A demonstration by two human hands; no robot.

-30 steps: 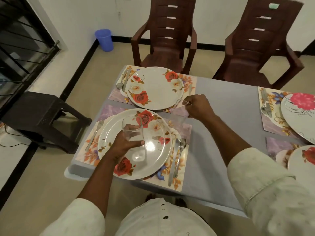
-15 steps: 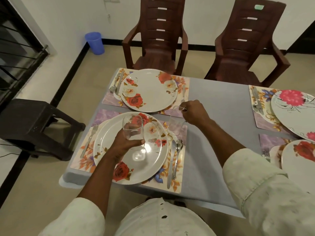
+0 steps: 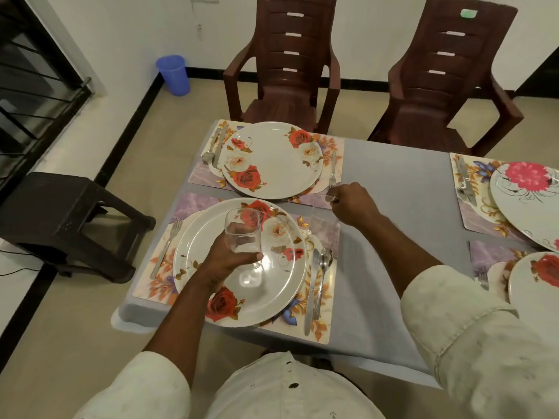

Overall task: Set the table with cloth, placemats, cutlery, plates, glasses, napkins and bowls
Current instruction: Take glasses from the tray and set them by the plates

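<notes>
A grey cloth (image 3: 393,267) covers the table, with placemats, rose plates and cutlery laid. Over the last second little has shifted: the right hand (image 3: 351,204) is still closed round a second glass (image 3: 322,225), apparently set down at the near placemat's corner. The left hand (image 3: 230,258) grips a clear, square-sided tumbler (image 3: 243,234) above the near plate (image 3: 242,261), suggesting glasses are being placed.

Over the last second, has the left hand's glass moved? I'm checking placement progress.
No: the glass stays in the left hand over the near plate, just left of its top red rose.
</notes>
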